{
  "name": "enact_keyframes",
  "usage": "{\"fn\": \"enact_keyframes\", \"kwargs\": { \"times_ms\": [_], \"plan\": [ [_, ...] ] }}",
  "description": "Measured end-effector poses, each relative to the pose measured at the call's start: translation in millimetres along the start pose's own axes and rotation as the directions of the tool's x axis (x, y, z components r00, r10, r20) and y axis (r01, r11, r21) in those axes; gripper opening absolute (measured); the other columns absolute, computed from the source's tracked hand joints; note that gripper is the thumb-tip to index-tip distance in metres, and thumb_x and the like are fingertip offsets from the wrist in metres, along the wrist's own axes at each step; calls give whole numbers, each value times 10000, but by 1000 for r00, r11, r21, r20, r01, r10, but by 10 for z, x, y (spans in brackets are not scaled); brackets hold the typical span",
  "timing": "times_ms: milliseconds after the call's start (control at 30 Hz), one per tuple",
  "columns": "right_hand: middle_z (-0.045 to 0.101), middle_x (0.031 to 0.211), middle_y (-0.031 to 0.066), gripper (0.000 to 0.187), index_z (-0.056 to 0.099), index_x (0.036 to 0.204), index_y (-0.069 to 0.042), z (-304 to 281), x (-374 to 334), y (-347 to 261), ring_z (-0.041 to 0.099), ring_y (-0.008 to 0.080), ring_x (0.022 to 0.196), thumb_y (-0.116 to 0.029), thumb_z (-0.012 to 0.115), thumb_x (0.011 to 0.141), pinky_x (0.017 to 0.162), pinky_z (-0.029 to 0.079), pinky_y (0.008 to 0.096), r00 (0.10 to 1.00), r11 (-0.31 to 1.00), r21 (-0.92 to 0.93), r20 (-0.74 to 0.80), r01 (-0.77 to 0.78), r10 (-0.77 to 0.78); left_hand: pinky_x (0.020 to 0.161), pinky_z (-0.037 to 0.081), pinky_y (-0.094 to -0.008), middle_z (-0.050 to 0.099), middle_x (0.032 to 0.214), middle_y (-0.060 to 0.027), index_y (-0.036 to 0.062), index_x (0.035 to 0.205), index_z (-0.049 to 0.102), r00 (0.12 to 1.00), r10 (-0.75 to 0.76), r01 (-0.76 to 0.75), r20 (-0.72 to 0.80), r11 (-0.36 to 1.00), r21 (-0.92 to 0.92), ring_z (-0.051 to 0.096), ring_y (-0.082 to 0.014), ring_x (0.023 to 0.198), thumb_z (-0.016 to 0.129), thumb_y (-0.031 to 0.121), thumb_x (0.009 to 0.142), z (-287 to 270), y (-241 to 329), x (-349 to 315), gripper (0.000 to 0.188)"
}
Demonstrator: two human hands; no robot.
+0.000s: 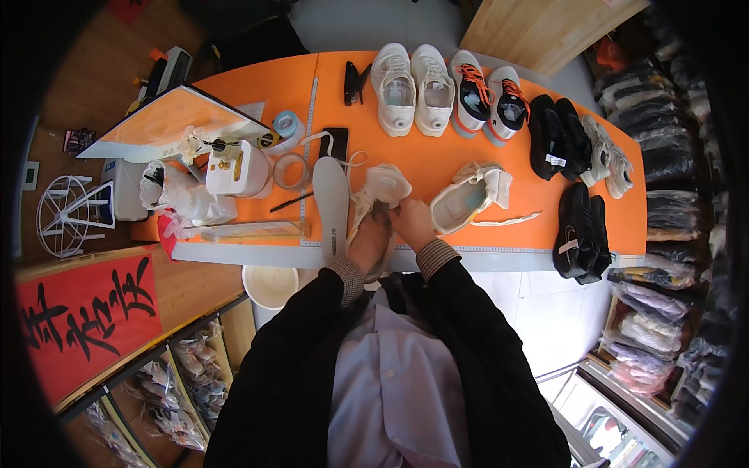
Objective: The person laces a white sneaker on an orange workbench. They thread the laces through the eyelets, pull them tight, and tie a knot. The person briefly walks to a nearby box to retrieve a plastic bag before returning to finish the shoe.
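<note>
White shoe point(388, 186) at the bench's point(484, 152) near edge
My right hand point(416, 223) clamps its fingers on the rim; my left hand point(371, 239) is at the opening, its grip I cannot tell.

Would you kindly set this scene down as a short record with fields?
Left hand: on a white shoe
Right hand: fingers at the same shoe
Insole: left of that shoe
Second white shoe: to the right, lace trailing
Far row: white pair, then orange-laced pair
Table: orange
Tape roll: left of the insole
</note>
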State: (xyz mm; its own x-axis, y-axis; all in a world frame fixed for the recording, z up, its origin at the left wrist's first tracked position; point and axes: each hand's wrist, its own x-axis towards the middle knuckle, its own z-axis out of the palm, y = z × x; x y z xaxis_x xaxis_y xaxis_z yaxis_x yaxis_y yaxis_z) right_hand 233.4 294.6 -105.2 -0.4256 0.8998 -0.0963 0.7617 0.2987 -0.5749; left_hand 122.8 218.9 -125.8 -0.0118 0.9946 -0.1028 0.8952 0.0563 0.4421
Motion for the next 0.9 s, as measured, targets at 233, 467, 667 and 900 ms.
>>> {"fn": "enact_keyframes", "kwargs": {
  "times_ms": [233, 467, 667, 900],
  "plan": [
    [638, 703, 201, 181, 636, 725, 1, -6, -16, -25, 639, 377, 681, -178, 653, 747, 649, 526, 465, 1000, 999, -33, -9, 23, -23, 951, 425, -451, 426, 1206, -310, -30, 1225, 413, 828, -18, -38, 560, 995, 88, 482, -452, 1088, 582, 189, 792, -408, -12, 5, 513],
    [634, 686, 203, 200, 631, 675, 9, 45, -10, -24, 633, 375, 686, -181, 669, 723, 655, 515, 467, 1000, 1000, -17, -28, 6, -6, 882, 460, -421, 420, 1134, -311, -128, 1267, 304, 926, 58, -88, 374, 994, 64, 491, -425, 1040, 625, 75, 710, -163, -174, -57, 675],
    [632, 697, 211, 192, 625, 697, 10, 21, -12, -18, 629, 384, 681, -176, 658, 735, 647, 512, 477, 1000, 1000, -25, -23, 12, -13, 793, 492, -372, 463, 1074, -248, -102, 1224, 393, 980, 177, -191, 88, 963, 191, 532, -362, 976, 609, 85, 747, -160, -110, -131, 556],
    [626, 681, 206, 189, 610, 692, 14, 61, -31, -3, 623, 389, 667, -163, 648, 745, 637, 507, 485, 998, 999, 15, -55, 34, -33, 714, 480, -352, 520, 973, -166, -12, 1057, 567, 955, -105, -98, 278, 771, 629, 544, -306, 917, 540, 172, 815, -93, 257, -188, 305]
  ]
}}
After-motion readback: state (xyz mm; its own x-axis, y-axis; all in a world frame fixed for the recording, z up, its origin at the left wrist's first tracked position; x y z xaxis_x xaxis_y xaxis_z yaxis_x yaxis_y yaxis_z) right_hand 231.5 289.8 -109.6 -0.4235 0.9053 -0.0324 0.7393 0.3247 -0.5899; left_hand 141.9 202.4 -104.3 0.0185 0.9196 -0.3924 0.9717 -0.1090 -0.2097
